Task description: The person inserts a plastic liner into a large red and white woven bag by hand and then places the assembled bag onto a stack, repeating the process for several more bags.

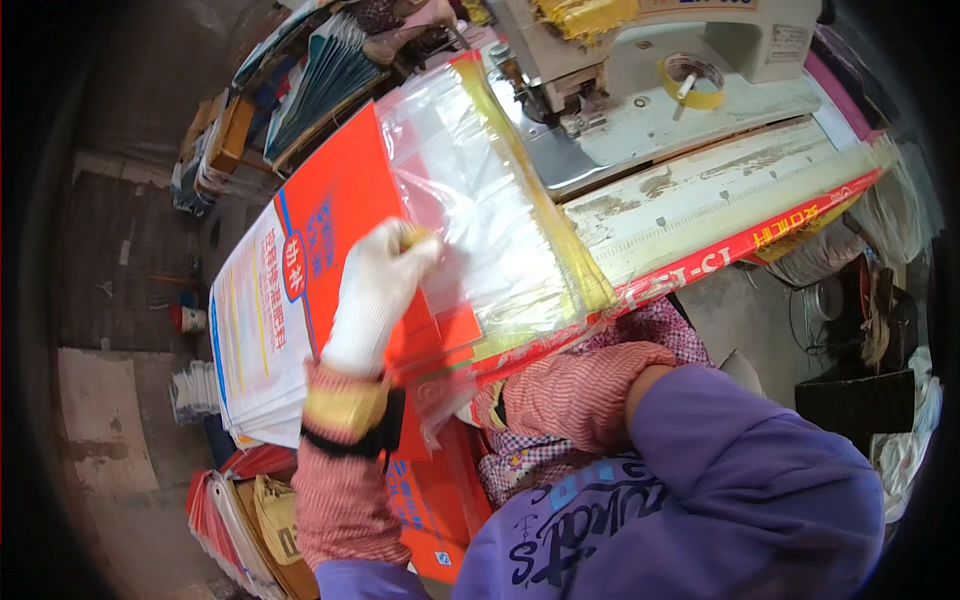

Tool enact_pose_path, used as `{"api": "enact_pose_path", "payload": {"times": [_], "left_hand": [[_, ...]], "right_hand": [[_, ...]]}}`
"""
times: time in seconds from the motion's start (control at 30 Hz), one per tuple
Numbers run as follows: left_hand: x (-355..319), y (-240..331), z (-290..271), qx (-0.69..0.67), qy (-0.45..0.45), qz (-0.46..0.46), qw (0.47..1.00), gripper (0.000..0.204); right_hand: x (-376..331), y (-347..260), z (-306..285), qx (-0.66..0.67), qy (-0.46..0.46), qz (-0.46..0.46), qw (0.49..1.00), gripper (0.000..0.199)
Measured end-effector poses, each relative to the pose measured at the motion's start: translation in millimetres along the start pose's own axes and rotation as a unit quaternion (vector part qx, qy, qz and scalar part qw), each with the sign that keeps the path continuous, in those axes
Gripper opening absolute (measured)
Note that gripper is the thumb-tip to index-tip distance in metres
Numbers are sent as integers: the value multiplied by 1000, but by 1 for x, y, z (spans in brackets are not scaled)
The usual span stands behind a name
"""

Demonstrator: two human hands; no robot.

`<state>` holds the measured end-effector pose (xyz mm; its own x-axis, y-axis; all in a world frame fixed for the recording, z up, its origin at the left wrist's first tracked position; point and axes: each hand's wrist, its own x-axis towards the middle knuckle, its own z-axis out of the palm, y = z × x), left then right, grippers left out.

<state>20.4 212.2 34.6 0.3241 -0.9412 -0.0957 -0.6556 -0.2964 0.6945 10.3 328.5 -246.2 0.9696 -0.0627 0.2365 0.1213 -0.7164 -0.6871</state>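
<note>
My left hand [385, 285], in a white knit glove, is over a stack of printed bags. Its fingers are curled together, with a yellow bit at the tips; what they pinch, if anything, is too small to make out. Beneath it lies the top red, white and blue bag [345, 190], next to the edge of a clear plastic liner [455, 165] that spreads to the right. My right hand [466, 412] is low at the near edge of the stack; just a sliver of white glove shows, its fingers hidden by plastic and bags.
A sewing machine [570, 70] stands behind the stack, with a tape roll [692, 82] on its bed. A worn ruler strip [720, 200] runs along the table's near side. Folded bags [325, 85] are piled at the far left. More red bags [430, 500] hang below, near my lap.
</note>
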Motion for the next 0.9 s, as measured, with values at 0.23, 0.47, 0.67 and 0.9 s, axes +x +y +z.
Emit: {"api": "enact_pose_path", "payload": {"times": [0.23,0.47,0.67,0.9], "left_hand": [[68,-73,26,170,89,42,980,28],[63,-77,10,-241,53,-80,966,11],[48,-68,-5,-412,46,-117,903,19],[44,-88,-31,-359,52,58,930,11]], "right_hand": [[-69,-88,-200,-9,-205,-125,971,14],[-10,-11,-358,-120,202,235,943,27],[26,23,-341,-191,167,177,951,29],[27,-10,-332,-104,180,179,962,37]]}}
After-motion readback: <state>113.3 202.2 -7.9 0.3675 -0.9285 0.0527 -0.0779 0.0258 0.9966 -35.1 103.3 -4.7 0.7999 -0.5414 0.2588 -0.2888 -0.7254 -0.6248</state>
